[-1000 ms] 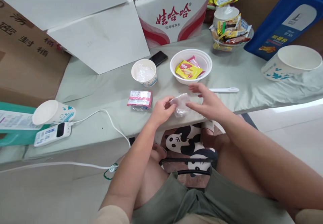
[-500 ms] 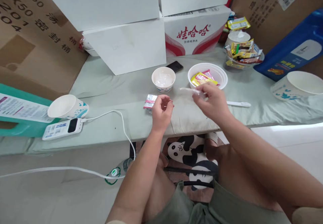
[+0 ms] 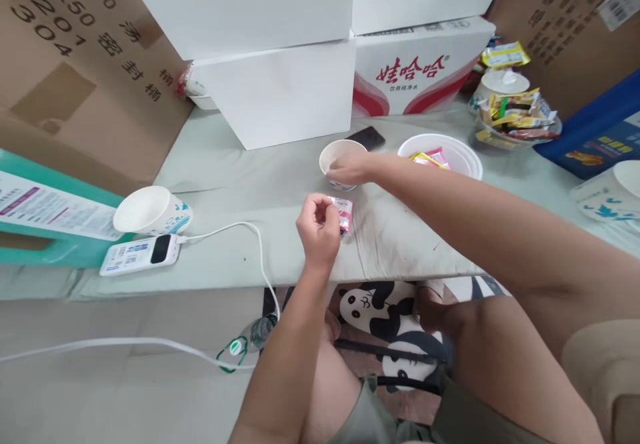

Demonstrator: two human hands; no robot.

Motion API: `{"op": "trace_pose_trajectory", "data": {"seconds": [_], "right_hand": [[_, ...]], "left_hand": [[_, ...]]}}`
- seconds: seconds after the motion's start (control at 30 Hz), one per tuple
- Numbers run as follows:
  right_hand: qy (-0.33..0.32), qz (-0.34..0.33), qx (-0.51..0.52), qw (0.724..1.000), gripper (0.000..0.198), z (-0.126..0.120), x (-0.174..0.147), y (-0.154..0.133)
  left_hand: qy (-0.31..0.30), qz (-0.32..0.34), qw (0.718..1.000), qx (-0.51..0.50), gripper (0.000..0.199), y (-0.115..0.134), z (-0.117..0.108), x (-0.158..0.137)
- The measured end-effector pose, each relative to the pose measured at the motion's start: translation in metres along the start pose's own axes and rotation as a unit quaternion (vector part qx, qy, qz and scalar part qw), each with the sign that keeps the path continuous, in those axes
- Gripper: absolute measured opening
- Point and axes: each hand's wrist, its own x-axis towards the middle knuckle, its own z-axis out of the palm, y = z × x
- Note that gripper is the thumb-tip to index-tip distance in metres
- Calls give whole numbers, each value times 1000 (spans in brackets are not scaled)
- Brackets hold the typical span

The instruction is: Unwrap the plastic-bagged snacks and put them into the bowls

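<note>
My right hand [image 3: 347, 167] reaches into a small white paper bowl [image 3: 329, 156], its fingers bent down inside the rim. What those fingers hold is hidden in the bowl. Close to the table's front, my left hand [image 3: 320, 227] is closed with thumb and fingertips together. Anything pinched there is too small to make out. A small pink and silver packet [image 3: 344, 212] lies on the table just beside the left fingers, partly covered by them. To the right, a white plastic bowl [image 3: 467, 154] holds yellow and pink packets [image 3: 436, 157], and my right forearm passes in front of it.
Behind the bowl lie a black phone [image 3: 367, 139] and white cartons [image 3: 280, 97]. At left are a large paper bowl [image 3: 145, 211] and a white power bank [image 3: 137, 255] with a cable. A dish of wrapped snacks [image 3: 520, 121] and a blue container [image 3: 590, 144] stand at right.
My right hand has moved left from in front of the plastic bowl into the paper bowl; the clear plastic piece it held no longer shows. My left hand stays closed beside the packet. The view shifted left.
</note>
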Motion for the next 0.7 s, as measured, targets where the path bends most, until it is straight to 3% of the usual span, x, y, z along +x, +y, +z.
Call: {"op": "trace_pose_trajectory", "data": {"seconds": [0.17, 0.33, 0.47, 0.6, 0.7], "right_hand": [[-22, -3, -31, 999, 34, 17, -33, -8], [30, -2, -34, 999, 39, 30, -45, 0], [148, -31, -13, 988, 38, 35, -60, 11], [337, -27, 117, 934, 34, 67, -119, 1], [354, 9, 199, 914, 23, 102, -160, -13]], "left_hand": [[8, -11, 1000, -1, 7, 3, -3, -2], [-3, -9, 1000, 7, 9, 2, -1, -6], [11, 15, 999, 40, 8, -2, -1, -3], [41, 40, 987, 152, 10, -12, -11, 8], [-9, 5, 966, 260, 30, -27, -22, 17]]}}
